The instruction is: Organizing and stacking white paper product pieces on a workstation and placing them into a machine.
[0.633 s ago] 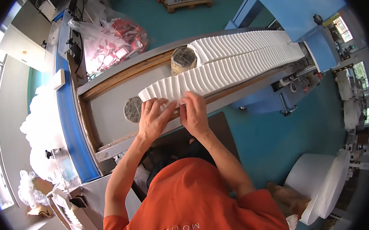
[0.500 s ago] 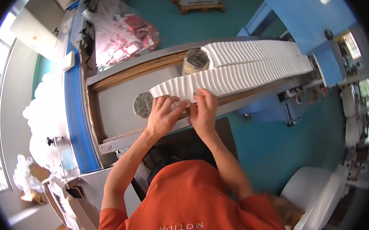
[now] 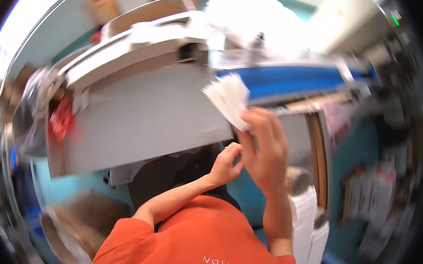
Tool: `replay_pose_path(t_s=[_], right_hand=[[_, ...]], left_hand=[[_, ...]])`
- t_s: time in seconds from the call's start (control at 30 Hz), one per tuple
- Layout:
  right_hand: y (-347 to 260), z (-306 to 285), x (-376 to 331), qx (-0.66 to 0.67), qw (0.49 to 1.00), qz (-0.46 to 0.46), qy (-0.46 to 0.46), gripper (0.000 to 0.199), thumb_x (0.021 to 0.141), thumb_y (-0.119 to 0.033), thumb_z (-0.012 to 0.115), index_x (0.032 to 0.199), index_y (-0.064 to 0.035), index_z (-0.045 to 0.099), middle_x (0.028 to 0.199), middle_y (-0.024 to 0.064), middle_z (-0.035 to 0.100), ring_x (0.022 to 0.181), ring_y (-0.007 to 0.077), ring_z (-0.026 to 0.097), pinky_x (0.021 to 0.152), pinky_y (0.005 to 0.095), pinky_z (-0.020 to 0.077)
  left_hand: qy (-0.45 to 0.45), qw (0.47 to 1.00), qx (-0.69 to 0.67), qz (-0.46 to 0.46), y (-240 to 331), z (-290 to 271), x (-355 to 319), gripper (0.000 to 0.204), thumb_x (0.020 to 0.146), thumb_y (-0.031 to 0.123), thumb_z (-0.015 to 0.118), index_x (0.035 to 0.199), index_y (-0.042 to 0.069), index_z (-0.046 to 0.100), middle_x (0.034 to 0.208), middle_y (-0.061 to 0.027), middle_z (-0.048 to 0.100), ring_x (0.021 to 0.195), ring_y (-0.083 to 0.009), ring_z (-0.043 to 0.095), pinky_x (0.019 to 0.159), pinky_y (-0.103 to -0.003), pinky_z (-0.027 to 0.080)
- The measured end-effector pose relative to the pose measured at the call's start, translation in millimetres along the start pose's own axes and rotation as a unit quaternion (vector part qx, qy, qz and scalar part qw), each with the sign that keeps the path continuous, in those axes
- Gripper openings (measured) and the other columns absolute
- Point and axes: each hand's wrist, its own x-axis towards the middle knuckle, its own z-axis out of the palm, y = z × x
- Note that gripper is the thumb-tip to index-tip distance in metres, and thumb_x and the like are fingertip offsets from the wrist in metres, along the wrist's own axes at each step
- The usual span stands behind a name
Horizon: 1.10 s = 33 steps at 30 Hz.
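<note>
My right hand [image 3: 268, 155] is raised over the near edge of a grey table, its thumb and fingers pinching one end of a bundle of thin white paper-like pieces [image 3: 228, 98]. The free end of the bundle fans out toward the far left. Just left of and below it, my left hand [image 3: 226, 165] is closed in a loose fist, and nothing shows in its fingers. Rows of similar white pieces [image 3: 304, 222] lie in the tray right of my right forearm, with a wrapped round block [image 3: 298, 181] at the end of one row.
The grey tabletop [image 3: 139, 107] spreads ahead and left, with a red plastic bag [image 3: 62, 119] at its left end. A blue belt [image 3: 293, 81] runs beyond, with a large white bag [image 3: 258, 25] behind it. A brown sack [image 3: 87, 221] stands at lower left.
The view has swung left, from the rows in the tray to the grey table. My right hand has lifted a bundle of white pieces, and my left hand has come off the row.
</note>
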Motion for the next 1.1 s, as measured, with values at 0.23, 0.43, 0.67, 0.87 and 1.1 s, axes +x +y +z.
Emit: replay_pose_path(t_s=[0.23, 0.43, 0.67, 0.87, 1.1], right_hand=[[32, 336, 124, 0.018, 0.981, -0.072, -0.179, 0.013, 0.077, -0.014, 0.062, 0.084, -0.0033, 0.064, 0.086, 0.0191, 0.065, 0.085, 0.0383, 0.063, 0.077, 0.0472, 0.0498], [-29, 380, 159, 0.270, 0.904, -0.008, -0.331, 0.011, 0.089, -0.009, 0.066, 0.098, -0.0019, 0.065, 0.068, 0.0081, 0.065, 0.062, 0.0146, 0.063, 0.058, 0.0289, 0.0479], [-17, 335, 138, 0.432, 0.837, 0.080, -0.326, 0.022, 0.090, 0.006, 0.060, 0.111, 0.0001, 0.060, 0.109, 0.0089, 0.067, 0.091, 0.0162, 0.068, 0.074, 0.0254, 0.0520], [22, 320, 120, 0.481, 0.821, 0.149, -0.269, 0.022, 0.092, 0.002, 0.060, 0.114, -0.0015, 0.056, 0.104, 0.0046, 0.065, 0.094, 0.0097, 0.059, 0.083, 0.0240, 0.0456], [63, 340, 75, 0.756, 0.513, 0.383, -0.137, 0.065, 0.097, -0.053, 0.050, 0.146, -0.0118, 0.038, 0.141, 0.0091, 0.049, 0.126, 0.0280, 0.051, 0.103, 0.0432, 0.0450]], left_hand=[[0.435, 0.883, 0.003, -0.176, -77, -172, -41, 0.023, 0.095, 0.006, 0.058, 0.118, 0.001, 0.054, 0.102, -0.0084, 0.063, 0.086, -0.0168, 0.062, 0.078, -0.027, 0.052], [0.510, 0.786, -0.262, -0.233, -102, -301, -44, 0.045, 0.101, 0.025, 0.053, 0.135, 0.000, 0.037, 0.131, -0.0151, 0.048, 0.115, -0.0218, 0.055, 0.092, -0.033, 0.051], [0.415, 0.807, -0.416, -0.052, -70, -357, 14, 0.058, 0.099, 0.048, 0.052, 0.142, 0.011, 0.041, 0.131, -0.0047, 0.052, 0.117, -0.0148, 0.051, 0.098, -0.032, 0.042], [0.435, 0.865, -0.251, 0.000, -62, -341, 34, 0.039, 0.092, 0.021, 0.070, 0.126, 0.009, 0.057, 0.130, -0.0081, 0.053, 0.122, -0.0179, 0.049, 0.101, -0.034, 0.041], [0.371, 0.915, 0.143, -0.068, -37, -314, 78, 0.014, 0.083, 0.017, 0.075, 0.097, 0.014, 0.076, 0.126, -0.0085, 0.064, 0.129, -0.0286, 0.046, 0.104, -0.041, 0.038]])
